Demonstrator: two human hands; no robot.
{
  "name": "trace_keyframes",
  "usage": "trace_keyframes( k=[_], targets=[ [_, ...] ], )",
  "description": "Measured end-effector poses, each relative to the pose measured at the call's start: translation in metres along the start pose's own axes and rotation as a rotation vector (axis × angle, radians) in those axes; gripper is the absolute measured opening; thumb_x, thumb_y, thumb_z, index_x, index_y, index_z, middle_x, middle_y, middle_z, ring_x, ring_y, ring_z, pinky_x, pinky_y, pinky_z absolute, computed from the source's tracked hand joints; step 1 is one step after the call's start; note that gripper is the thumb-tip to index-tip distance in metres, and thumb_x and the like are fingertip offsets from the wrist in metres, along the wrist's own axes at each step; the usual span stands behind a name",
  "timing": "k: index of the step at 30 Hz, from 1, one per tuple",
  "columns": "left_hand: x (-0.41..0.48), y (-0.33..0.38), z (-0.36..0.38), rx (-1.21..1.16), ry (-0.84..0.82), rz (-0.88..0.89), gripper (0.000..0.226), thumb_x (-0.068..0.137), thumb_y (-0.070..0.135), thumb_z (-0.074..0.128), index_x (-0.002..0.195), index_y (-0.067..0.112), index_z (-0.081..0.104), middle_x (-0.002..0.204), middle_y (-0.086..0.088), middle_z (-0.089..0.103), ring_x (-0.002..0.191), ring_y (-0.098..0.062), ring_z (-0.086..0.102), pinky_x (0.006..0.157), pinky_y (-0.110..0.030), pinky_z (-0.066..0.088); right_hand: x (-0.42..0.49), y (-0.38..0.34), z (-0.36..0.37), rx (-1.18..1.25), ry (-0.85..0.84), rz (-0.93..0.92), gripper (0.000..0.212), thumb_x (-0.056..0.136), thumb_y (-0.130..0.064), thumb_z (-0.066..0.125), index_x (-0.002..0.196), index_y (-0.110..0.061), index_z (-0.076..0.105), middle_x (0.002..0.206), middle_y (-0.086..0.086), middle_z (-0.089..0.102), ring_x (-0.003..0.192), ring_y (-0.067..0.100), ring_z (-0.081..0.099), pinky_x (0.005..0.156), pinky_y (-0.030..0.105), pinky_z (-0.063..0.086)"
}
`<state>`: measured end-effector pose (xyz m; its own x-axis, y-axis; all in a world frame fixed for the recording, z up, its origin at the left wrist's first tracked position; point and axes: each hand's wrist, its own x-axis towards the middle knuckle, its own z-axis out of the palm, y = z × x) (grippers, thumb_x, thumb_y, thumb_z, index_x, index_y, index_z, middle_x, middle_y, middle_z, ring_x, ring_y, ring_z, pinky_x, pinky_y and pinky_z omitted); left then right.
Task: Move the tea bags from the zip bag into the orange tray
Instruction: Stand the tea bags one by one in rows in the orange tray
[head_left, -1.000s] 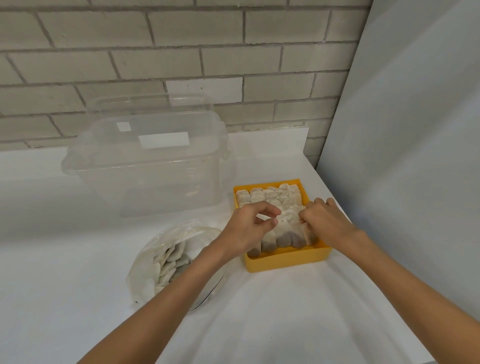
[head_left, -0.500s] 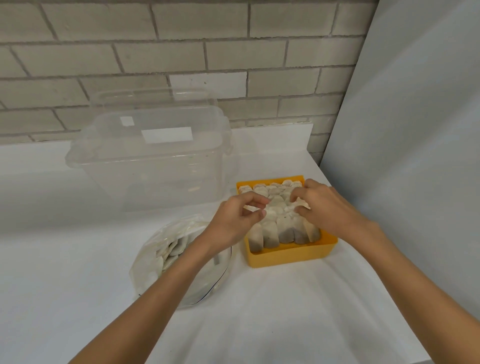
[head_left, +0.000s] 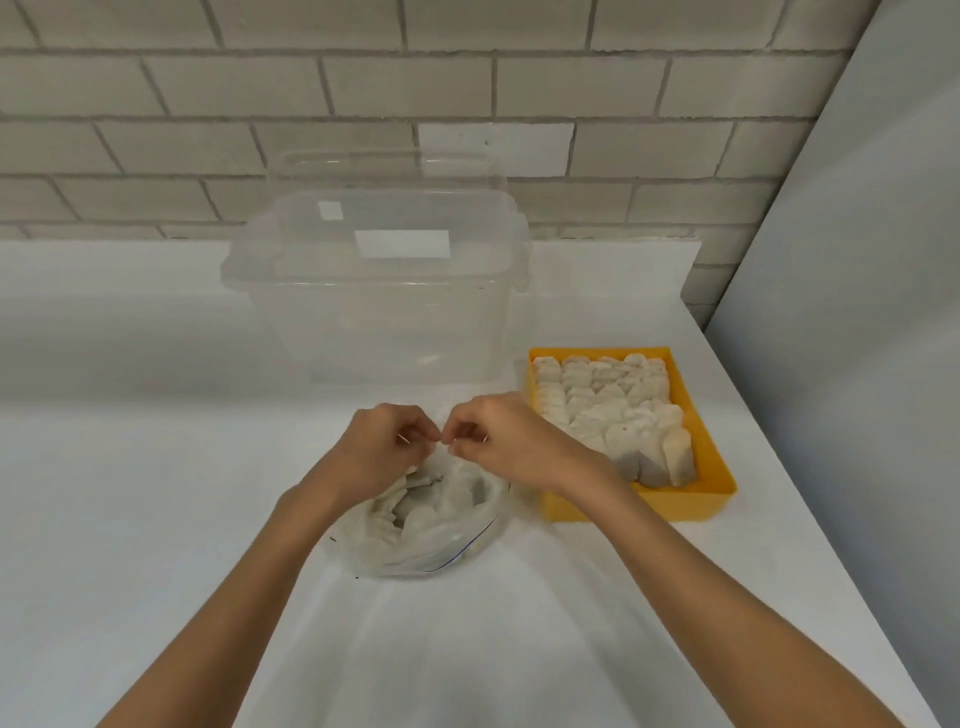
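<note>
Left hand (head_left: 382, 449): fingers (head_left: 413, 431) curled, pinching the zip bag's (head_left: 457, 540) far edge.
Right hand (head_left: 501, 441): pinching the same edge, fingertips almost touching the left's.
Zip bag: on the surface (head_left: 156, 467) beneath both hands, tea bags (head_left: 415, 517) inside.
Orange tray (head_left: 639, 506): just right, packed with more.

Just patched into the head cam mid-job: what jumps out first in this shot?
The orange tray at right on the white table, packed with rows of tea bags, draws the eye first. Just left of it, the left hand and right hand meet over the zip bag, apparently pinching its far rim. Behind stands a large clear plastic tub against the brick wall.
</note>
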<state>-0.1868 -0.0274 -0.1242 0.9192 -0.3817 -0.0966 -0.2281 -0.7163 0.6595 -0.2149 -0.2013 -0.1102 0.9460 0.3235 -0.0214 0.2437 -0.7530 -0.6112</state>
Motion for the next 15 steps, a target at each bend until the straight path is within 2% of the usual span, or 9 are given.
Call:
trace_keyframes(
  k=[2, 5, 7, 9, 11, 15],
  targets=[
    [-0.005, -0.013, 0.001, 0.107, 0.018, -0.025, 0.019, 0.086, 0.002, 0.058, 0.091, 0.015, 0.071, 0.082, 0.004, 0.067, 0.071, -0.005, 0.06, 0.065, -0.007, 0.044, 0.008, 0.0, 0.016, 0.008, -0.054, 0.029, 0.023, 0.088, -0.003, 0.054, 0.105, -0.007, 0.069, 0.095, 0.011, 0.069, 0.089, 0.02, 0.062, 0.077, 0.021, 0.047],
    [-0.009, -0.025, 0.006, 0.218, 0.036, -0.052, 0.02, 0.085, 0.005, 0.06, 0.101, 0.014, 0.067, 0.096, -0.001, 0.066, 0.084, -0.019, 0.062, 0.078, -0.033, 0.053, 0.018, 0.002, 0.038, -0.05, -0.109, 0.066, 0.027, 0.088, -0.003, 0.054, 0.113, -0.006, 0.064, 0.102, 0.012, 0.066, 0.098, 0.024, 0.059, 0.072, 0.02, 0.039],
    [-0.011, -0.027, 0.011, 0.28, 0.029, -0.066, 0.026, 0.085, 0.014, 0.063, 0.112, 0.014, 0.061, 0.104, -0.004, 0.06, 0.09, -0.023, 0.058, 0.077, -0.033, 0.049, 0.022, 0.003, 0.05, -0.081, -0.121, 0.076, 0.028, 0.087, -0.007, 0.059, 0.115, -0.006, 0.062, 0.107, 0.014, 0.063, 0.102, 0.026, 0.058, 0.069, 0.021, 0.035],
    [-0.012, -0.028, 0.017, 0.335, 0.045, -0.068, 0.031, 0.087, 0.019, 0.063, 0.116, 0.012, 0.058, 0.107, -0.005, 0.054, 0.093, -0.024, 0.055, 0.073, -0.03, 0.045, 0.024, 0.003, 0.061, -0.109, -0.123, 0.071, 0.027, 0.087, -0.015, 0.063, 0.113, -0.006, 0.061, 0.109, 0.016, 0.059, 0.101, 0.032, 0.058, 0.071, 0.028, 0.041],
    [-0.013, -0.027, 0.022, 0.354, 0.071, -0.07, 0.027, 0.088, 0.022, 0.063, 0.111, 0.01, 0.059, 0.104, -0.005, 0.053, 0.091, -0.025, 0.056, 0.071, -0.032, 0.046, 0.025, 0.0, 0.065, -0.152, -0.094, 0.077, 0.028, 0.089, -0.021, 0.062, 0.115, -0.011, 0.059, 0.109, 0.015, 0.055, 0.099, 0.034, 0.058, 0.071, 0.033, 0.042],
    [-0.012, -0.03, 0.025, 0.243, 0.124, -0.067, 0.02, 0.087, 0.012, 0.061, 0.106, 0.007, 0.063, 0.096, -0.006, 0.053, 0.087, -0.025, 0.056, 0.074, -0.032, 0.047, 0.025, -0.005, 0.063, -0.164, -0.013, 0.077, 0.021, 0.091, -0.015, 0.056, 0.111, -0.012, 0.061, 0.104, 0.015, 0.058, 0.092, 0.035, 0.059, 0.068, 0.035, 0.044]
  ],
)
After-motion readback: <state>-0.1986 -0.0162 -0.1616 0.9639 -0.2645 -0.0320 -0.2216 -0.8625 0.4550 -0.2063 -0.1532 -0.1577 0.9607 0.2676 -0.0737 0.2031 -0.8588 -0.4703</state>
